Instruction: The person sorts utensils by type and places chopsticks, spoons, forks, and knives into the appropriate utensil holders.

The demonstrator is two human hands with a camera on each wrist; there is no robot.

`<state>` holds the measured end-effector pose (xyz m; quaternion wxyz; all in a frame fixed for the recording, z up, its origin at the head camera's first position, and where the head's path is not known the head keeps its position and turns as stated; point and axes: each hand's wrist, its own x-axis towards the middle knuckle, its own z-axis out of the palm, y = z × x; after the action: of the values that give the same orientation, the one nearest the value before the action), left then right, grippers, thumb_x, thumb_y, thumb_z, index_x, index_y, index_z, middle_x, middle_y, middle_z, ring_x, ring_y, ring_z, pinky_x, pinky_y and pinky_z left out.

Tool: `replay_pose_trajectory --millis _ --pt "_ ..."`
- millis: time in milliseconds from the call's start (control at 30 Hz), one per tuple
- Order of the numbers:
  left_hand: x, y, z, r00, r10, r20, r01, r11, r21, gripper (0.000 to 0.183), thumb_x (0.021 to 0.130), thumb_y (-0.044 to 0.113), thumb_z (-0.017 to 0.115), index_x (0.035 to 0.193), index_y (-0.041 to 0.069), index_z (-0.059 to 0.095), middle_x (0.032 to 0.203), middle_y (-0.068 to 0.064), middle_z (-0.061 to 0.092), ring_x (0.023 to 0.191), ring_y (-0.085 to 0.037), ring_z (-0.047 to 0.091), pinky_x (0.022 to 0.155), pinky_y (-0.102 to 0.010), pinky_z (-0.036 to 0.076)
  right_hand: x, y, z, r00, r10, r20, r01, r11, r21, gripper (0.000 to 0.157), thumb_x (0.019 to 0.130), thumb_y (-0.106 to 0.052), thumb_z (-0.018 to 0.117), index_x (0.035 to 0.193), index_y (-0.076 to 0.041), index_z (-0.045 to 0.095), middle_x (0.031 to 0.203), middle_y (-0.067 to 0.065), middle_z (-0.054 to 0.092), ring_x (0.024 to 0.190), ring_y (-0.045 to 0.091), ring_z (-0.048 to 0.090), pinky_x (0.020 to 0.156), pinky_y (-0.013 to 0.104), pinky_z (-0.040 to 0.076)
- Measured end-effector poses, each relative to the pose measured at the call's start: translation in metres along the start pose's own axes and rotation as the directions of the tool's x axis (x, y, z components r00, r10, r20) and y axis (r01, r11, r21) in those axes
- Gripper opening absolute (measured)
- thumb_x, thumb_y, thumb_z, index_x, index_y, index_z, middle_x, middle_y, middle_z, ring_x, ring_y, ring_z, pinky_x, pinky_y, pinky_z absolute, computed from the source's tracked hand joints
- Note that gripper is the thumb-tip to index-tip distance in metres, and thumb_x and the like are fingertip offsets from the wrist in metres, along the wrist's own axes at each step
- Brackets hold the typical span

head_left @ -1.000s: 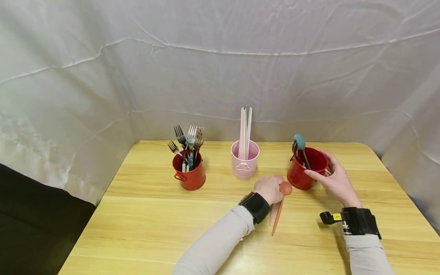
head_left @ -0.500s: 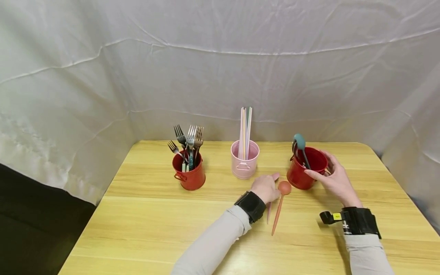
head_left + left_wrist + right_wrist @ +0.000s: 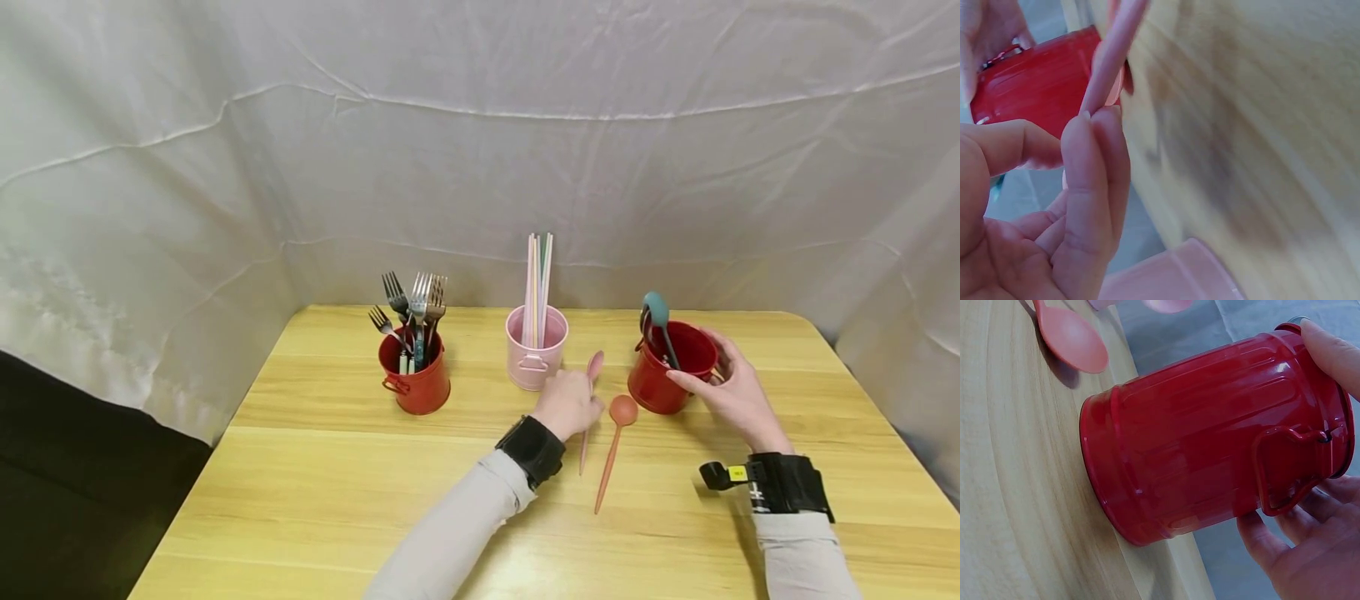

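Observation:
My left hand (image 3: 567, 405) pinches the handle of a pink spoon (image 3: 596, 364), whose bowl points toward the back. In the left wrist view, the pink handle (image 3: 1110, 62) runs up from between thumb and fingers. To its right a coral spoon (image 3: 622, 410) lies on the table, bowl toward the back. My right hand (image 3: 735, 396) grips the rim of the right-hand red bucket (image 3: 654, 390), thumb at the front and fingers round the far side. A teal-headed spoon (image 3: 656, 310) and other dark utensils lean inside it. The right wrist view shows the bucket's wire handle (image 3: 1263, 478).
A pink bucket (image 3: 534, 367) of chopstick-like sticks (image 3: 536, 287) stands just behind my left hand. Farther left is another red bucket (image 3: 423, 392) holding several forks (image 3: 420, 293). Grey cloth (image 3: 480, 167) hangs behind the wooden table (image 3: 315, 467).
My left hand has moved left and slightly back, drawing the pink spoon away from the coral one. My right hand keeps its grip on the red bucket.

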<state>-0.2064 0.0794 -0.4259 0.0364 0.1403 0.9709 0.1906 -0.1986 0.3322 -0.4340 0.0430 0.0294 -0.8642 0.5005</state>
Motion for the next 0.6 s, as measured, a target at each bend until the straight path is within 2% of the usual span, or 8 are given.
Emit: replay_pose_trajectory --millis 67,200,400,600 --pt "0.0 0.0 -0.003 0.999 0.039 -0.029 -0.038 0.999 0.006 0.039 0.092 0.026 0.067 0.057 0.016 0.054 0.072 0.0 0.065 0.068 -0.015 0.063 0.064 -0.026 0.05 0.0 0.0 0.0 1.0 0.0 0.0 0.0 1.0 0.003 0.083 0.094 -0.031 0.072 0.159 -0.015 0.024 0.153 0.021 0.039 0.125 0.01 0.043 0.086 -0.003 0.04" --pt "-0.001 0.001 -0.009 0.992 0.089 -0.091 -0.089 0.996 0.006 0.031 0.092 0.023 0.068 0.062 0.018 0.06 0.071 0.004 0.065 0.072 -0.013 0.065 0.069 -0.026 0.052 0.0 0.001 0.0 1.0 -0.005 0.001 0.005 1.0 0.013 0.082 0.094 -0.03 0.072 0.159 -0.015 0.025 0.152 0.02 0.039 0.126 0.011 0.044 0.086 -0.003 0.04" --pt "-0.001 0.003 -0.017 0.982 0.109 -0.157 -0.119 0.991 -0.054 0.022 0.095 0.021 0.065 0.074 0.017 0.067 0.067 0.004 0.064 0.066 -0.011 0.063 0.06 -0.023 0.048 0.001 0.001 0.0 1.0 -0.012 -0.004 0.012 1.0 0.009 0.082 0.094 -0.029 0.072 0.159 -0.016 0.025 0.152 0.02 0.04 0.126 0.014 0.045 0.086 -0.002 0.04" --pt "-0.002 0.008 -0.028 0.959 0.143 -0.244 -0.171 0.98 -0.099 0.013 0.098 0.022 0.061 0.089 0.016 0.068 0.068 0.005 0.065 0.064 -0.009 0.061 0.06 -0.02 0.041 0.0 0.001 0.0 1.0 -0.004 -0.003 0.004 1.0 0.003 0.083 0.094 -0.03 0.072 0.16 -0.016 0.024 0.153 0.021 0.039 0.132 0.03 0.043 0.086 -0.003 0.04"
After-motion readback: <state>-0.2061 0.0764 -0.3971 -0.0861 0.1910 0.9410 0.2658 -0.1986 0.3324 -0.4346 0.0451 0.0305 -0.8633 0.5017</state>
